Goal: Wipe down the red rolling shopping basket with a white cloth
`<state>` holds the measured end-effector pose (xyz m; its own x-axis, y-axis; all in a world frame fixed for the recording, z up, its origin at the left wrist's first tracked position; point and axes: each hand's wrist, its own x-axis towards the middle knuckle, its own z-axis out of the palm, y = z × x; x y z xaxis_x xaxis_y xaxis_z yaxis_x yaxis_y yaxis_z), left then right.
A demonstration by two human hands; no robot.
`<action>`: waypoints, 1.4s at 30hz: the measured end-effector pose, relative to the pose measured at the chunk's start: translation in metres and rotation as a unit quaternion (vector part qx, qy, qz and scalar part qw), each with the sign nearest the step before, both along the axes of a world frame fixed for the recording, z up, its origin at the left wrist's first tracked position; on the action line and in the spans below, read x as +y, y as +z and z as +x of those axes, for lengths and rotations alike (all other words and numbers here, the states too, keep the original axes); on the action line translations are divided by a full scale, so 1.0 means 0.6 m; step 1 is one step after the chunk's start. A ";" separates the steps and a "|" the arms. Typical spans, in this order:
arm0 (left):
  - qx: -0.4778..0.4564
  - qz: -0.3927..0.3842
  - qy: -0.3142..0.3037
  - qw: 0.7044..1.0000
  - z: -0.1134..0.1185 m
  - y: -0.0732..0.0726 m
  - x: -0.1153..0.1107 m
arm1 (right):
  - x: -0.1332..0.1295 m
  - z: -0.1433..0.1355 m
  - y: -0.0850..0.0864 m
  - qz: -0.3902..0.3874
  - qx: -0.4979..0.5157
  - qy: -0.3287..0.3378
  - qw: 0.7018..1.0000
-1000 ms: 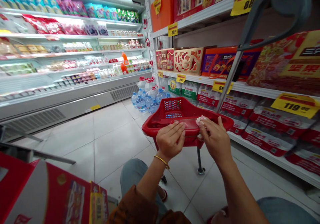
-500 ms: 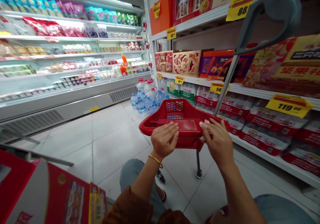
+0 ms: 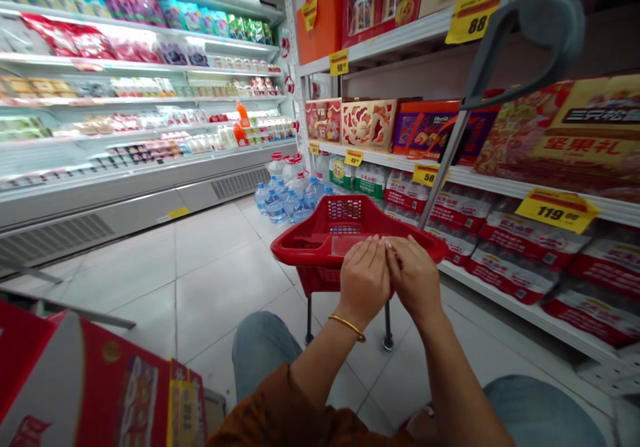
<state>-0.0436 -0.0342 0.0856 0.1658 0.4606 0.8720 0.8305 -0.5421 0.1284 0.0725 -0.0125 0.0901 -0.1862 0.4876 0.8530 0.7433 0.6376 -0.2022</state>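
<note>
A red plastic shopping cart (image 3: 295, 252) stands before my knees, its handle bar facing me. My left hand (image 3: 367, 277) lies over the middle of the handle, fingers together and curled across the top, a gold bangle at the wrist. Right beside it, nearly touching, my right hand (image 3: 413, 270) is closed at the handle. The crumpled white tissue seen in that hand a moment earlier is almost wholly covered by the fingers now. A clear label panel (image 3: 343, 244) on the handle shows left of my hands. A grey hook-shaped piece on a metal pole (image 3: 453, 144) rises at the cart's right.
Shelves at right carry gift boxes (image 3: 370, 126) above shrink-wrapped bottle packs (image 3: 515, 267). Large water bottles (image 3: 285, 200) stand on the floor beyond the cart. A lit chiller (image 3: 145, 187) lines the left. A red box (image 3: 100, 380) is close at lower left.
My left hand has slid right along the handle. My right hand has shifted slightly left, so the two now meet, and the tissue has gone from sight beneath the fingers.
</note>
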 end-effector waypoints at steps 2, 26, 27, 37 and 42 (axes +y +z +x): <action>0.010 -0.001 0.003 1.000 0.002 -0.009 0.002 | 0.001 0.005 -0.005 -0.006 -0.005 0.000 1.000; 0.024 0.045 -0.011 0.999 -0.012 -0.017 0.006 | 0.020 0.088 -0.020 -0.005 0.021 -0.090 0.996; 0.019 0.045 -0.008 0.999 -0.011 -0.017 0.006 | 0.019 0.087 -0.019 -0.010 0.032 -0.092 0.995; 0.001 0.044 -0.004 0.999 -0.014 -0.018 -0.003 | -0.017 0.002 -0.009 0.004 0.035 -0.019 0.999; 0.021 0.044 -0.017 0.999 -0.031 -0.018 -0.004 | -0.011 0.020 -0.012 0.007 0.002 -0.026 1.000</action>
<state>-0.0624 -0.0363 0.0748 0.2176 0.3763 0.9006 0.8152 -0.5774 0.0444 0.0848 -0.0194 0.0829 -0.1578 0.4845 0.8604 0.7751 0.6006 -0.1960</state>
